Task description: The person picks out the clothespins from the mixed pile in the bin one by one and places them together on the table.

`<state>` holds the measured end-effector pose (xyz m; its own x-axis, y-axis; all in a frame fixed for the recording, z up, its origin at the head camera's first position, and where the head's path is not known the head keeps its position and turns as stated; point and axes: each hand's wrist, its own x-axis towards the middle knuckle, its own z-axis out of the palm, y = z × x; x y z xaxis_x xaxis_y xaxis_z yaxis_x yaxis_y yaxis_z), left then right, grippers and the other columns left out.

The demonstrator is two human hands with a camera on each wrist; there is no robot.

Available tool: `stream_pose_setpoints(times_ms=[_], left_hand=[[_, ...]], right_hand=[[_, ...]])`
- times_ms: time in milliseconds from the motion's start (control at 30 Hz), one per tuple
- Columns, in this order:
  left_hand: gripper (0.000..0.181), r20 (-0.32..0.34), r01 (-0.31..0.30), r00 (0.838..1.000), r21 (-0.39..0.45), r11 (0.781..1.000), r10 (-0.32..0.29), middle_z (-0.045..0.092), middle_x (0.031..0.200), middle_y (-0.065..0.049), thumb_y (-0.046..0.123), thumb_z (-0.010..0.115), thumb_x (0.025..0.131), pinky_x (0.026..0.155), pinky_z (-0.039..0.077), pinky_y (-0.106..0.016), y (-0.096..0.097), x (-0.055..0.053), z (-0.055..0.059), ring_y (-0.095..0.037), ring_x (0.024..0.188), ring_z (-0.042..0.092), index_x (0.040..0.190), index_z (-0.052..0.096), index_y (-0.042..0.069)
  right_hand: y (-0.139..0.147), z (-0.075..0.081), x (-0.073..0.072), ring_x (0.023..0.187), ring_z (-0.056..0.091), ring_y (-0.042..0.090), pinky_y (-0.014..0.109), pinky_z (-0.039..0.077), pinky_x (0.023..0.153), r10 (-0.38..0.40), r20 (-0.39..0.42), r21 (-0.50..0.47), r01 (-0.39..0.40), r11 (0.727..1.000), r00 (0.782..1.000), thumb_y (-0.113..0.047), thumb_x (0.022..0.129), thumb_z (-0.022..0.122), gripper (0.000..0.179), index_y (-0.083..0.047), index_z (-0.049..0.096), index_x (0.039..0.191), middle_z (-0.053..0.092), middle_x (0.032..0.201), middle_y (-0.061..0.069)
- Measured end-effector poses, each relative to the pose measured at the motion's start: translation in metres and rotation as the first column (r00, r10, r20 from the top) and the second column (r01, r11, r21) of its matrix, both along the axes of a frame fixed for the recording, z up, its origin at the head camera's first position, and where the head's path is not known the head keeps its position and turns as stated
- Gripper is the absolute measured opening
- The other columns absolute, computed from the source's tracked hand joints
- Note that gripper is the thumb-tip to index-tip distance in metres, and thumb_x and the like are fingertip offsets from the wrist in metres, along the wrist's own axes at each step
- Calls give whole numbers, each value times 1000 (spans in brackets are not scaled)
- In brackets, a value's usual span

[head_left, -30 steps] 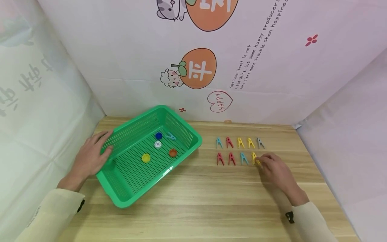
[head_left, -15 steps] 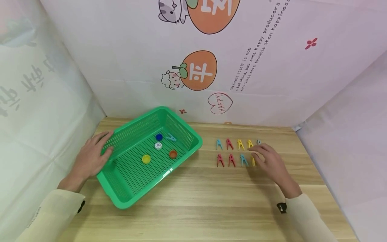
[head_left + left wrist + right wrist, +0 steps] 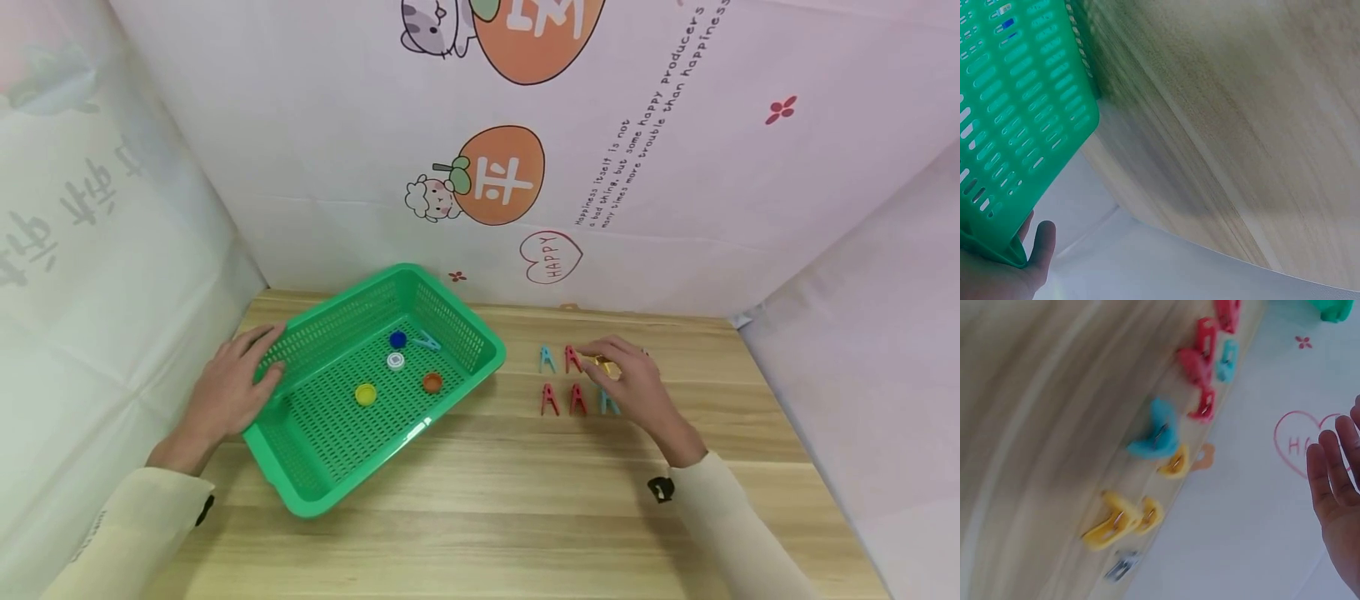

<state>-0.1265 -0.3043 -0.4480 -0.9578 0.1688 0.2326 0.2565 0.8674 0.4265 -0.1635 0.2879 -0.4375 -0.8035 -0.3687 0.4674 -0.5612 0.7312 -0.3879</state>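
My left hand (image 3: 228, 390) grips the rim of a green plastic basket (image 3: 448, 417) at its left side, the thumb bent over the edge. In the left wrist view the thumb and fingers show around the basket's rim (image 3: 1007, 255). My right hand (image 3: 633, 382) hovers over two rows of small clothespins, holding nothing. Its fingers look extended in the right wrist view. Near its fingertips is a red clothespin (image 3: 573, 359); beneath it lie yellow clothespins (image 3: 1113, 520), a blue one (image 3: 1157, 434) and a grey one (image 3: 1122, 565). The hand partly hides these in the head view.
Inside the basket lie a yellow cap (image 3: 365, 394), an orange cap (image 3: 432, 382), a white cap (image 3: 395, 361), a dark blue cap (image 3: 397, 340) and a light blue clothespin (image 3: 427, 340). A printed cloth wall (image 3: 337, 167) stands behind the wooden table (image 3: 480, 517).
My right hand has moved left over the clothespins, from the yellow one at the lower row's right end toward the red one in the upper row. The left hand stays on the basket.
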Motion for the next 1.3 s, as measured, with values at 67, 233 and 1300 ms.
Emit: stream_pose_setpoints(times_ms=[67,233,1300], left_hand=[[59,0,-1,1000,-1,1000,1,42,165,-30,23,53,113,107,41,-75,0,0,0,-56,140,44,167,40,4],[58,-2,-3,1000,0,1000,3,42,165,-30,22,53,113,107,41,-76,1,1,1,-56,140,44,167,41,4],[59,-6,1,1000,4,1000,-1,42,164,-30,22,53,112,111,39,-75,2,1,4,-57,143,43,166,41,2]], right_hand=[[-7,3,-2,103,75,28,54,62,87,18,15,-26,-18,1000,1000,-4,97,82,24,-4,81,121,79,116,9],[-27,14,-8,98,78,25,47,65,79,55,-33,-41,-56,998,998,-5,95,84,24,-5,82,119,81,110,7],[-169,90,-59,115,73,17,36,64,98,401,277,-359,-293,886,873,-22,107,73,25,-12,79,129,78,127,4]])
